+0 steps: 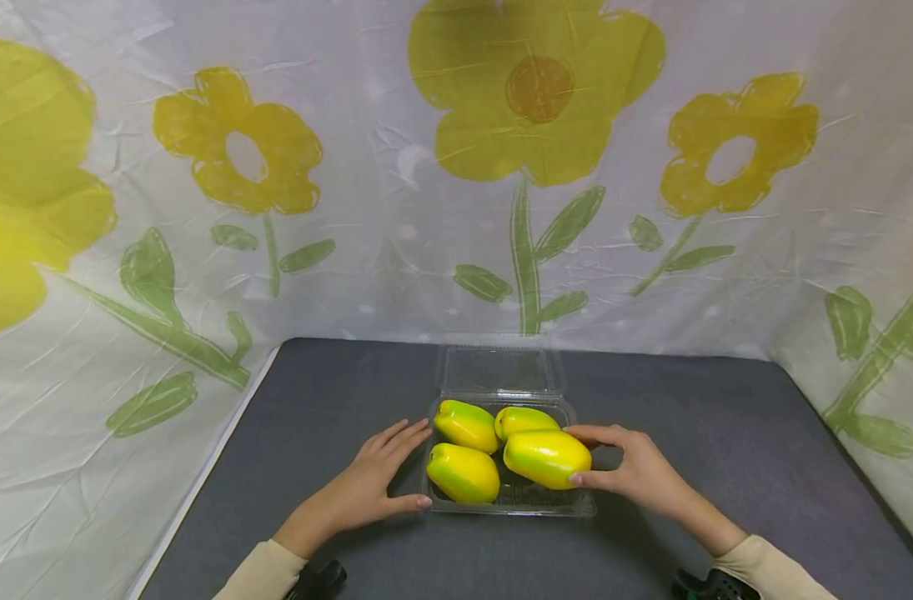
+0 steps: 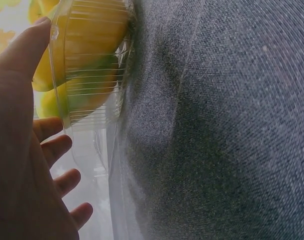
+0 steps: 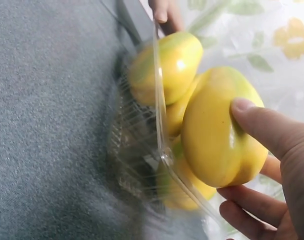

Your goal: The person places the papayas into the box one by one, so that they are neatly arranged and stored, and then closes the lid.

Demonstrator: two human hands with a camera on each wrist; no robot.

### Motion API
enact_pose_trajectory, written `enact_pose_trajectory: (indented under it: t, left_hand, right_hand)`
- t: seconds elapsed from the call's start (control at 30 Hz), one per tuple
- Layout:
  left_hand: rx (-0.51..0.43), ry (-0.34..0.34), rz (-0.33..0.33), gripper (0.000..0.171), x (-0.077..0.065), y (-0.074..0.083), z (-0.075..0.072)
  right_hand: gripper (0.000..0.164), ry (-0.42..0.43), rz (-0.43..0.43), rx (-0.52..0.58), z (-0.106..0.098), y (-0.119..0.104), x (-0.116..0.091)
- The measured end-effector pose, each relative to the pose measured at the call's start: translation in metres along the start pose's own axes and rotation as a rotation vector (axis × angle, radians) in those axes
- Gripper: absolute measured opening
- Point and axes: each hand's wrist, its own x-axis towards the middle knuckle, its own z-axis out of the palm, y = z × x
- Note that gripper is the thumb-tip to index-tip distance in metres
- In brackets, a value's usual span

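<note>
A clear plastic clamshell box (image 1: 516,507) stands on the dark table, with its lid (image 1: 501,371) folded back away from me. My right hand (image 1: 639,473) pinches a yellow-green mango (image 1: 548,458) between thumb and fingers at the box's right side. In the right wrist view this mango (image 3: 219,130) is raised above the rim. Three more mangoes lie in the box: one at front left (image 1: 462,473), one at back left (image 1: 465,425) and one at back right (image 1: 525,419), partly hidden. My left hand (image 1: 373,479) is spread at the left side, its thumb and fingertips right at the rim.
A dark grey cloth (image 1: 336,383) covers the table. White curtains (image 1: 381,167) printed with yellow flowers hang behind it and along both sides. Dark wrist devices (image 1: 317,579) sit at both sleeves.
</note>
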Motion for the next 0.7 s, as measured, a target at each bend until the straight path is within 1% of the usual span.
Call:
enact_pose_trajectory:
  t: [0.33, 0.7]
  left_hand:
    - [0.006, 0.005, 0.007, 0.094, 0.0, 0.0, 0.0]
    - [0.001, 0.011, 0.01, 0.093, 0.0, -0.001, 0.001]
  right_hand:
    - [0.062, 0.068, -0.051, -0.078, 0.013, 0.001, 0.002]
    - [0.062, 0.035, -0.038, -0.097, 0.02, 0.002, 0.002]
